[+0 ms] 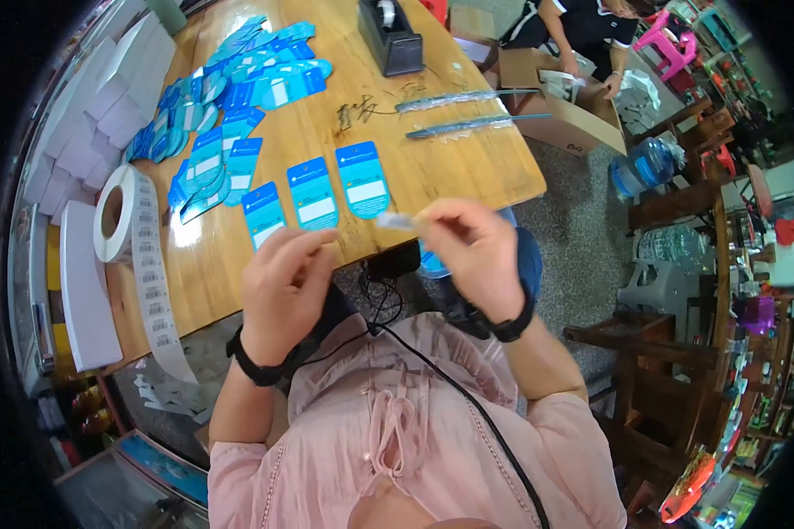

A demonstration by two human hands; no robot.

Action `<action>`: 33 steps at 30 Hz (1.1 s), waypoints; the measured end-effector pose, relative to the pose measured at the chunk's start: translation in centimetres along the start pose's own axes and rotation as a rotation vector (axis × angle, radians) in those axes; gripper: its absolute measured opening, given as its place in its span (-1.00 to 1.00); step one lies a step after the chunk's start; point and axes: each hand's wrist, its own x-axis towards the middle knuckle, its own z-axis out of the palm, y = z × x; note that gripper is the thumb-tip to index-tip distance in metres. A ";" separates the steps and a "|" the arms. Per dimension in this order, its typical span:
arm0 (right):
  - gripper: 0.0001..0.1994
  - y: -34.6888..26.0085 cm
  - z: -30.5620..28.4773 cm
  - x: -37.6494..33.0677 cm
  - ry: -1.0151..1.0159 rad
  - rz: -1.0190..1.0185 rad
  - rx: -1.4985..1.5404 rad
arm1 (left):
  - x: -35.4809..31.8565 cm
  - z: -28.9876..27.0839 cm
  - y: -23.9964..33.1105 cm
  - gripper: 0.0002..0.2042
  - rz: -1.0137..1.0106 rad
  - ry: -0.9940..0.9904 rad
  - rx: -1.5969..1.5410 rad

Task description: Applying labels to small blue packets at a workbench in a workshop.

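Three blue hang cards lie in a row along the near table edge: a left card (263, 212), a middle card (313, 192) and a right card (363, 179), each with a white patch. My right hand (476, 256) pinches a small white label sticker (397, 220) between thumb and fingertips, just off the right card's lower end. Over the near end of the left card, my left hand (284, 286) is loosely curled, its thumb and forefinger apart, with nothing visible between them. A dark band circles each wrist.
Many more blue cards (238, 79) are heaped across the wooden table (454, 172). At left, a label roll (119, 212) trails its strip over the edge beside stacked white boxes (132, 70). A black tape dispenser (393, 40) stands far back. Another person handles a cardboard box (573, 119).
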 end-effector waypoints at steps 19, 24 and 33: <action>-0.75 0.0 -5.8 6.3 -0.030 0.414 0.026 | 0.6 2.5 -0.4 -0.55 0.398 -0.088 0.442; -0.75 -1.2 -5.0 6.9 -0.052 0.423 -0.002 | 0.5 2.3 -0.1 -0.49 0.402 -0.094 0.527; -0.78 -3.5 -0.8 8.1 -0.226 0.526 -0.106 | 0.4 2.1 -0.1 -0.43 0.394 -0.116 0.486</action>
